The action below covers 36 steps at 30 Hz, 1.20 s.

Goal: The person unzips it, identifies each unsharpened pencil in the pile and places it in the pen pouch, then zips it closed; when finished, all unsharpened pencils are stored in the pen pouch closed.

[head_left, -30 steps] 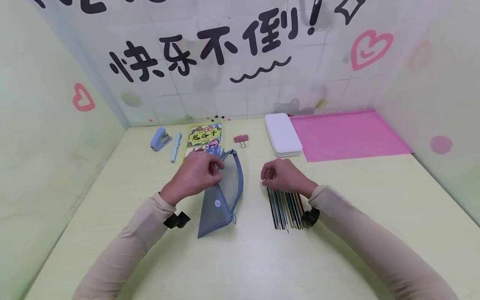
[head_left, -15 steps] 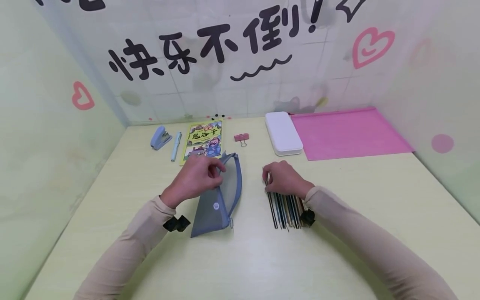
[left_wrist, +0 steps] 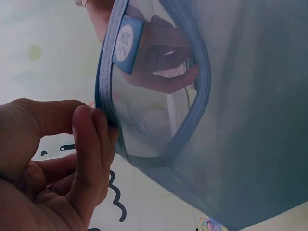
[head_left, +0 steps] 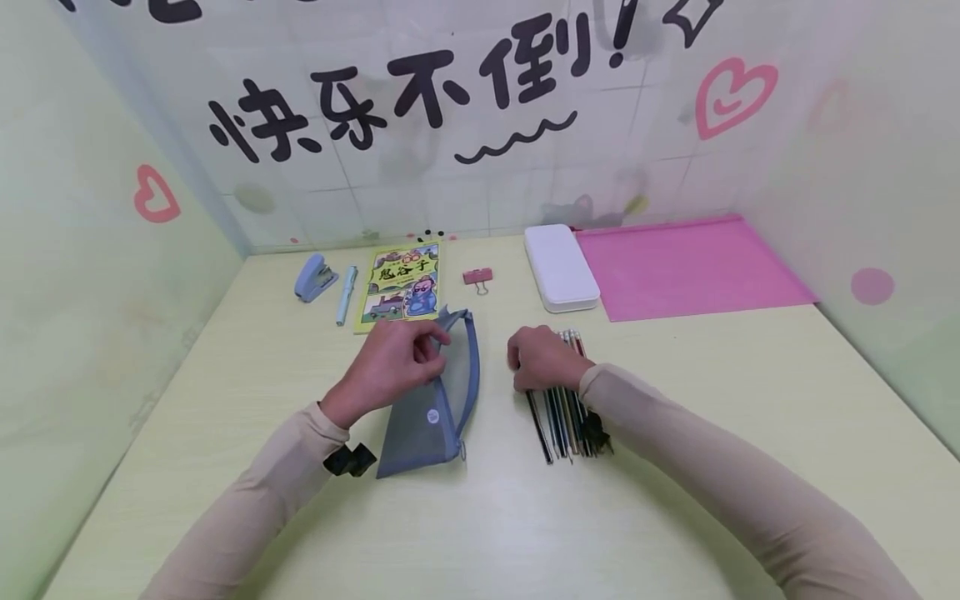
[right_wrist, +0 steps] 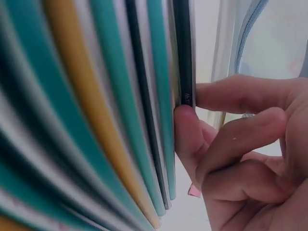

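Observation:
A blue-grey mesh zipper pouch stands in the middle of the table, its zip side gaping toward the right. My left hand pinches the pouch's upper edge between thumb and fingers, as the left wrist view also shows. To the right lies a row of pencils, their white-tipped far ends visible past my right hand. That hand pinches a dark pencil at the left end of the row. Up close in the right wrist view, thumb and finger hold the black pencil beside teal and yellow ones.
Along the back stand a blue stapler, a light blue pen, a yellow comic-style book, a pink binder clip and a white case. A pink sheet lies at the back right, against the wall.
My right hand has shifted slightly left along with the dark pencil, which now lies a little apart from the row. The pouch's lower end has swung a little left; my left hand keeps its pinch.

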### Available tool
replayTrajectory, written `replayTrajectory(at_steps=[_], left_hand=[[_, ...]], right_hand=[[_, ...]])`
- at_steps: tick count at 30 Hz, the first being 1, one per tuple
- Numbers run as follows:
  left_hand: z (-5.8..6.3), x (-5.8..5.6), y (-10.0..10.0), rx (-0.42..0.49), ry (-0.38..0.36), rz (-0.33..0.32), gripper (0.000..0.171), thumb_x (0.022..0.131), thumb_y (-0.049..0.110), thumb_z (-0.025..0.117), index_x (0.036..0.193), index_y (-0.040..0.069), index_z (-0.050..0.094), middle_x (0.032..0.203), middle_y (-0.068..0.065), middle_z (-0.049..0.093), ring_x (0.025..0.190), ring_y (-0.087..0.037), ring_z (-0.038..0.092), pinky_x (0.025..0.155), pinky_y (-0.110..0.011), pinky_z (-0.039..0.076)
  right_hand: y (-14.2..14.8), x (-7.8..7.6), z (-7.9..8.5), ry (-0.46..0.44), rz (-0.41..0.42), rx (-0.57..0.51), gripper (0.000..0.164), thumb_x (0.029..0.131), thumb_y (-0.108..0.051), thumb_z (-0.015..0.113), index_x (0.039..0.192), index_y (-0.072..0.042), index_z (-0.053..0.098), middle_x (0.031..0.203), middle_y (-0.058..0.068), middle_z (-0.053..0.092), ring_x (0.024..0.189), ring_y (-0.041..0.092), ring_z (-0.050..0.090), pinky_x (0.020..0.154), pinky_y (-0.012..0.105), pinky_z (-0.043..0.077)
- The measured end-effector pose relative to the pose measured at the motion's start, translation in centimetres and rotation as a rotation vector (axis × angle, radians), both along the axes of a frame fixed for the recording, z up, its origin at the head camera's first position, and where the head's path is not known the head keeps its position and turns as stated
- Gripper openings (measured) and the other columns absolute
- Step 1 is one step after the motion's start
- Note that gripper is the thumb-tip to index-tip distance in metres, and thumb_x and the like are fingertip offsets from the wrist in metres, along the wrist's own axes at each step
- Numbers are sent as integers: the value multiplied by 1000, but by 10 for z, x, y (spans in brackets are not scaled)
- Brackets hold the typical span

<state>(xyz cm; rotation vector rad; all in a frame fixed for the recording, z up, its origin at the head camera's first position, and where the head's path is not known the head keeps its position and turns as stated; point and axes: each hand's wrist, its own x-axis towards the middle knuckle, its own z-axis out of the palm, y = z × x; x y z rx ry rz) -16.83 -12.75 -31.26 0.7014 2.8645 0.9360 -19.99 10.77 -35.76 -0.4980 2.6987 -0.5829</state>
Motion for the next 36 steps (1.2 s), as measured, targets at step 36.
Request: replayTrajectory(at_steps=[36], left_hand=[[-7, -3, 8, 221, -26, 47, 18, 89, 7, 65, 105, 3, 71, 79, -8, 69, 64, -12, 64, 63, -23, 57]], right_hand=[[-33, 4, 20, -9, -264, -587, 33, 86, -15, 73, 117, -9, 68, 88, 9, 77, 84, 28, 73, 68, 27, 53]])
